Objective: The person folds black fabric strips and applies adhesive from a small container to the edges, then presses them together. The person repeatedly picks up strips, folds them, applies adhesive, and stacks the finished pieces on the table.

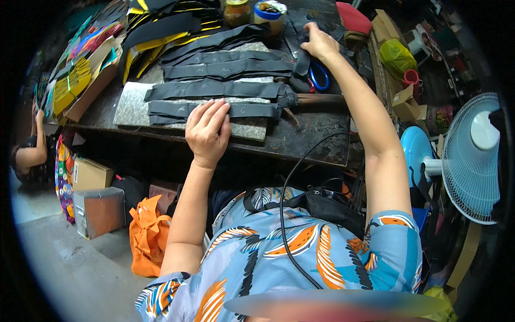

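Observation:
My left hand (210,131) lies on the nearest dark fabric strip (249,110), its fingers stretched out and side by side. This strip rests on a grey speckled stone slab (134,104), with further dark strips (214,89) laid in rows behind it. Pale marks show on several of them. At the back right, my right hand (322,45) has its fingers bent at a dark piece (295,40) in a pile; the fingertips are partly hidden. Just below that hand are blue-handled scissors (319,75). A hammer-like tool with a wooden handle (322,101) lies right of the slab.
Two tubs, one blue-rimmed (270,12), stand at the back beside stacked black-and-yellow pieces (155,45). A fan (472,155) stands at the right. A dark cable (282,209) crosses before me. An orange bag (147,236) and boxes sit below left, near another person's arm (35,153).

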The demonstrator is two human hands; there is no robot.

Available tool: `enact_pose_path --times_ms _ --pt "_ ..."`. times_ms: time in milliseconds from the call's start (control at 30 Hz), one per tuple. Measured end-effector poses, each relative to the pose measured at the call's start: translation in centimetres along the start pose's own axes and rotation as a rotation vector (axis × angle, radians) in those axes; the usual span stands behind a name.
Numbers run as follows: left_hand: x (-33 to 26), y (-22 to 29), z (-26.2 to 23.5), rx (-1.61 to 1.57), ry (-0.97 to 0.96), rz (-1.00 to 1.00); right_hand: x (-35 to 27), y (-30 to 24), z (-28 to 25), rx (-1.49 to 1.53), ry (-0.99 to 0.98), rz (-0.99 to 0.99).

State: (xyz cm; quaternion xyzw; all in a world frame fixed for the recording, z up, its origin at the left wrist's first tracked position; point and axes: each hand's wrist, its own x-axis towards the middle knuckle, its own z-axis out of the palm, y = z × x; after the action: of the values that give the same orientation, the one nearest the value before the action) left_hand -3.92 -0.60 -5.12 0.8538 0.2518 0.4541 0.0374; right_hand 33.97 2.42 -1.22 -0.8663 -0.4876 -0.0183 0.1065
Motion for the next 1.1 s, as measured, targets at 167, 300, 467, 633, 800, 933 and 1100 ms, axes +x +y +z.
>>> enact_pose_path --times_ms 167,300,467,633,800,933,1100 --pt "0.3 0.3 -0.3 -0.007 -0.019 -0.023 1.5 1.6 -0.9 0.548 0.195 -0.010" --pt "1.3 1.2 -1.5 -0.018 -0.048 -0.033 0.9 1.2 -4.7 1.186 0.130 -0.128" --pt "4.0 3.2 -2.1 -0.468 -0.010 -0.170 -3.2 -4.5 -10.6 1.339 -0.106 -0.394" --pt "8.2 1.1 0.5 -1.755 -0.221 -0.867 -8.0 -11.0 -10.0 1.289 -0.567 -0.670" --pt "8.9 -5.9 0.5 -1.322 0.302 -0.978 -9.2 -11.7 -5.9 1.058 -0.630 -0.438" --pt "9.4 -9.9 0.4 -1.233 0.254 -0.993 -5.0 -10.7 -2.8 0.973 -0.526 -0.519" --pt "11.8 -12.1 0.4 -1.014 0.590 -0.935 -0.5 -11.3 1.4 0.717 -0.123 -0.556"
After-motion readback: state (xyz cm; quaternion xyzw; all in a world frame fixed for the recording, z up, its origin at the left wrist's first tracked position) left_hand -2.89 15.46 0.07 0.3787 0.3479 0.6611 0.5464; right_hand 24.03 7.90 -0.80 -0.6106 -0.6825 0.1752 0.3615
